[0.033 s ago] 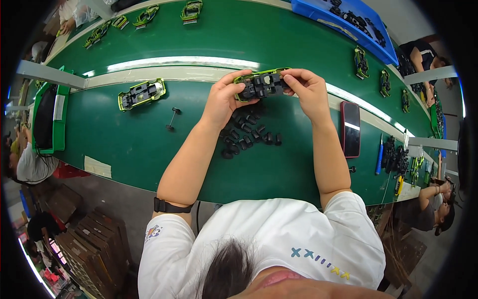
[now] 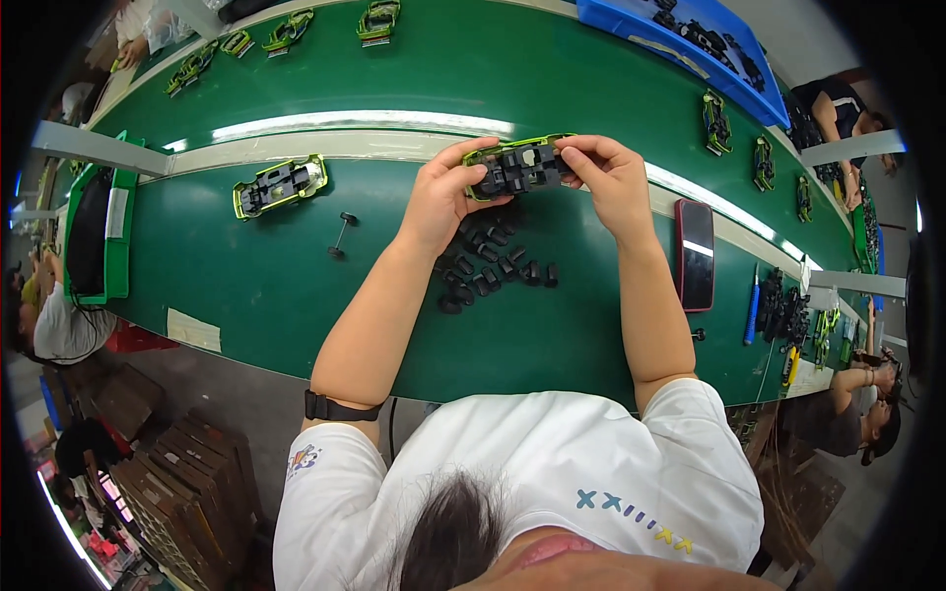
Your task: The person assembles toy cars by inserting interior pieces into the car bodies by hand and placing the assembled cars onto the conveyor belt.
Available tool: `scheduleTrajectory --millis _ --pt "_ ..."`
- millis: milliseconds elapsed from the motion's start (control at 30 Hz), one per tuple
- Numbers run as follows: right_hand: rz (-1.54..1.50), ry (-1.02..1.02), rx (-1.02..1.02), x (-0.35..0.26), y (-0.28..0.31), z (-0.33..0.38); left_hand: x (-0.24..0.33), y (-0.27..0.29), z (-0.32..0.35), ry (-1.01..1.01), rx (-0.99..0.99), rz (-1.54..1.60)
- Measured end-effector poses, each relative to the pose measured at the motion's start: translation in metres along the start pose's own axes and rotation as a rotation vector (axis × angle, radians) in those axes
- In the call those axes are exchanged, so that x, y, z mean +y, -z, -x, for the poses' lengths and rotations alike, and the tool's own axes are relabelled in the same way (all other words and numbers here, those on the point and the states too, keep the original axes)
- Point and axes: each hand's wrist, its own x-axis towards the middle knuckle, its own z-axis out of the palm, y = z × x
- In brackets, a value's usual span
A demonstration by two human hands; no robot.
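A toy car body, green at the rim with a black underside facing up, is held between my two hands above the bench. My left hand grips its left end, thumb on the underside. At the right end, my right hand has thumb and forefinger closed on the car's edge. Just below lies a loose heap of small black wheels. To the left, a wheel axle with a wheel on each end rests near another upturned green toy car body.
A red-edged phone and a blue screwdriver lie to the right, beside black parts. A blue bin stands at the back, a green bin at left. More car bodies line the far belt. Other people work at both sides.
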Motion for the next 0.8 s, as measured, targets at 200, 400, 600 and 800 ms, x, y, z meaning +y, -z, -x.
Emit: scheduleTrajectory --millis 200,400,600,800 --pt "-0.049 0.005 -0.003 0.002 0.003 -0.001 0.0 -0.002 0.0 -0.006 0.0 -0.089" --pt "0.008 0.037 0.027 0.003 -0.003 0.002 -0.002 -0.004 0.001 -0.018 0.037 -0.124" --pt "0.081 0.045 0.053 -0.001 -0.004 0.005 -0.004 -0.005 0.001 -0.047 0.012 -0.138" --pt "0.248 0.241 0.114 0.001 -0.006 0.007 -0.004 -0.008 0.001 -0.042 0.016 -0.167"
